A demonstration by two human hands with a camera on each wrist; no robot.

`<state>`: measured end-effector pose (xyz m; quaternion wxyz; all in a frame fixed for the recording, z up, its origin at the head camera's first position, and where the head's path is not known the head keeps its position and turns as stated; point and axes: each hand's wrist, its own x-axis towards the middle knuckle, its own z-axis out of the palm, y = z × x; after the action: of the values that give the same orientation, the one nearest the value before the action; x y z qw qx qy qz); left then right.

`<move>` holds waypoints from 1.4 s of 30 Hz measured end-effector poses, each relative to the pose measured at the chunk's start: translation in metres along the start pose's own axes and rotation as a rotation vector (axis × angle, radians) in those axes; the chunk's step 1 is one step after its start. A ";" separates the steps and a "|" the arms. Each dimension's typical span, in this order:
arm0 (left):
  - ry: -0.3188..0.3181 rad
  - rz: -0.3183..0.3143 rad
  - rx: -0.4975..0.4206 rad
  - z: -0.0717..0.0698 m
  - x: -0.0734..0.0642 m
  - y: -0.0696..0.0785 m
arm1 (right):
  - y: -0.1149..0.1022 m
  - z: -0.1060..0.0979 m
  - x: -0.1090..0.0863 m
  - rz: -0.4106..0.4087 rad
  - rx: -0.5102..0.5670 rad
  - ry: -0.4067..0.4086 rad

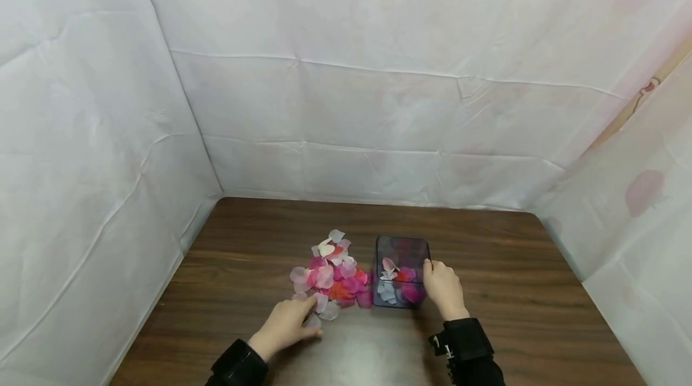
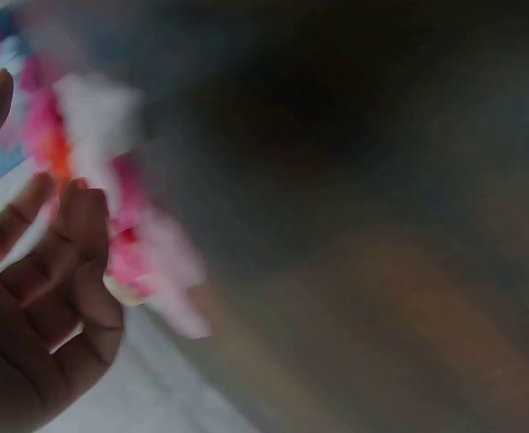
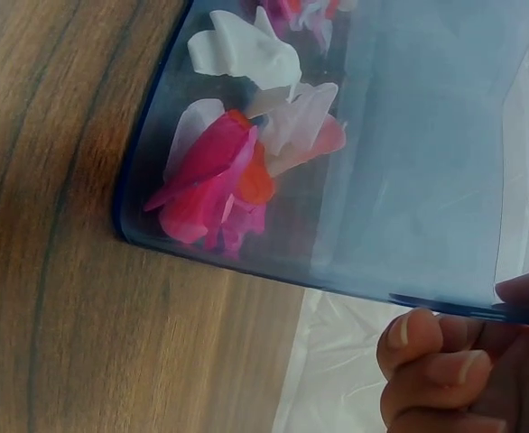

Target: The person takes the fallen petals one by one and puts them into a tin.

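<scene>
A loose pile of artificial flower petals (image 1: 335,275) in pink, magenta, orange and white lies on the table. My left hand (image 1: 289,323) is at the near left edge of this pile, thumb apart from the loosely bent fingers. In the left wrist view that hand (image 2: 52,316) appears in front of blurred petals (image 2: 125,216), and I see nothing held in it. Right of the pile stands a dark see-through plastic box (image 1: 402,247) with some petals (image 3: 210,185) inside. My right hand (image 1: 444,290) pinches the box's right rim between thumb and fingers.
The brown wooden table (image 1: 503,284) has rounded far corners. White cloth (image 1: 346,104) hangs behind it and along both sides. Black bands (image 1: 467,339) wrap both wrists.
</scene>
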<state>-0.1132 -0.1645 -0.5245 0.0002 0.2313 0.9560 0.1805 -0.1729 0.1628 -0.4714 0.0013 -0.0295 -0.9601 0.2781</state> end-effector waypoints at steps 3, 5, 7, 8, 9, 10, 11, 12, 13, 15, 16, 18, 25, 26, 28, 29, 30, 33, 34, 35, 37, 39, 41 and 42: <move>0.007 -0.007 0.025 0.014 -0.013 -0.005 | 0.000 0.000 0.001 -0.002 -0.003 0.007; 0.038 -0.005 -0.001 0.020 -0.016 -0.006 | 0.000 0.000 0.002 0.000 0.000 0.002; 0.066 -0.005 -0.023 0.023 -0.016 -0.005 | 0.001 0.000 0.003 0.002 0.001 -0.002; 0.072 -0.007 -0.028 0.023 -0.015 -0.005 | 0.001 0.000 0.003 0.004 0.001 -0.006; 0.075 -0.011 -0.035 0.023 -0.014 -0.005 | 0.002 0.001 0.004 0.007 0.002 -0.010; 0.082 -0.014 -0.035 0.022 -0.013 -0.004 | 0.002 0.001 0.004 0.014 0.002 -0.017; 0.087 -0.017 -0.032 0.021 -0.011 -0.004 | 0.002 0.001 0.004 0.019 0.005 -0.018; 0.091 -0.022 -0.034 0.019 -0.009 -0.004 | 0.003 0.001 0.003 0.021 0.006 -0.018; 0.096 -0.026 -0.031 0.017 -0.007 -0.003 | 0.003 0.000 0.003 0.022 0.008 -0.015; 0.117 -0.034 -0.033 0.013 -0.001 -0.002 | 0.003 0.000 0.002 0.027 0.018 -0.020; 0.132 -0.036 -0.032 0.010 0.003 -0.001 | 0.003 -0.001 0.001 0.032 0.022 -0.023; 0.161 -0.043 -0.058 0.004 0.013 0.005 | 0.002 -0.001 0.001 0.038 0.023 -0.029; 0.370 -0.021 -0.080 -0.025 0.071 0.046 | -0.004 -0.001 0.004 0.030 0.034 -0.033; 0.418 -0.011 -0.065 -0.027 0.079 0.052 | -0.005 -0.001 0.005 0.029 0.037 -0.041; 0.495 -0.002 -0.055 -0.030 0.091 0.064 | -0.007 -0.001 0.006 0.020 0.032 -0.050; 0.522 0.002 -0.053 -0.031 0.096 0.071 | -0.008 0.000 0.007 0.017 0.029 -0.051; 0.528 0.004 -0.060 -0.032 0.100 0.076 | -0.009 0.000 0.007 0.015 0.028 -0.054; 0.490 0.004 -0.060 -0.035 0.109 0.091 | -0.010 0.000 0.006 0.011 0.028 -0.057; 0.469 0.004 -0.053 -0.035 0.111 0.095 | -0.010 0.000 0.006 0.012 0.031 -0.057; 0.450 0.003 -0.036 -0.035 0.113 0.099 | -0.010 0.000 0.005 0.014 0.035 -0.059; 0.416 0.001 0.004 -0.034 0.117 0.106 | -0.010 0.000 0.005 0.016 0.042 -0.059; 0.388 -0.005 0.041 -0.033 0.119 0.110 | -0.009 0.000 0.004 0.020 0.046 -0.061; 0.365 -0.009 0.065 -0.032 0.120 0.113 | -0.009 -0.001 0.004 0.018 0.036 -0.057; 0.358 -0.010 0.070 -0.031 0.120 0.114 | -0.009 -0.001 0.004 0.020 0.036 -0.058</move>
<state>-0.1724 -0.0282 -0.4464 -0.1770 0.1905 0.9477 0.1853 -0.1774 0.1556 -0.4661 -0.0290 -0.0307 -0.9543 0.2959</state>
